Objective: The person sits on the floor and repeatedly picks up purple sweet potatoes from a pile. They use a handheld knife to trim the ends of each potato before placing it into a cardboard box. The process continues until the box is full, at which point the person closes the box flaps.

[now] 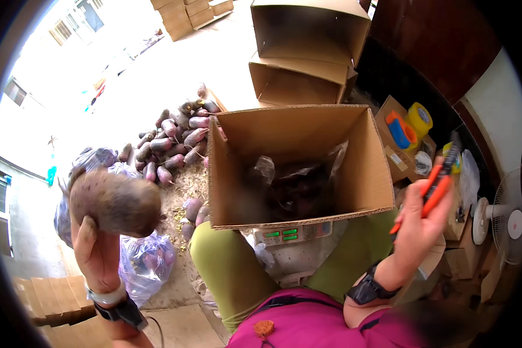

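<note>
My left hand (93,243) holds up a large dirt-covered purplish root vegetable (115,202), perhaps a radish, at the left. At the right, my right hand (424,217) grips an orange-and-black hand tool (436,191), blurred, its exact kind unclear. Between the two hands an open cardboard box (300,221) stands on a digital scale (293,235) with lit green displays. Clear plastic lines the box, and dark shapes lie inside, too dim to name. A pile of purple root vegetables (174,139) lies on the ground left of the box.
Empty cardboard boxes (302,65) are stacked beyond the open one. Tape rolls (419,119) and an orange-and-blue tape dispenser (401,130) rest on cardboard at the right, near a white fan (511,224). Filled plastic bags (145,265) sit at the left. Flattened cardboard (54,296) lies lower left.
</note>
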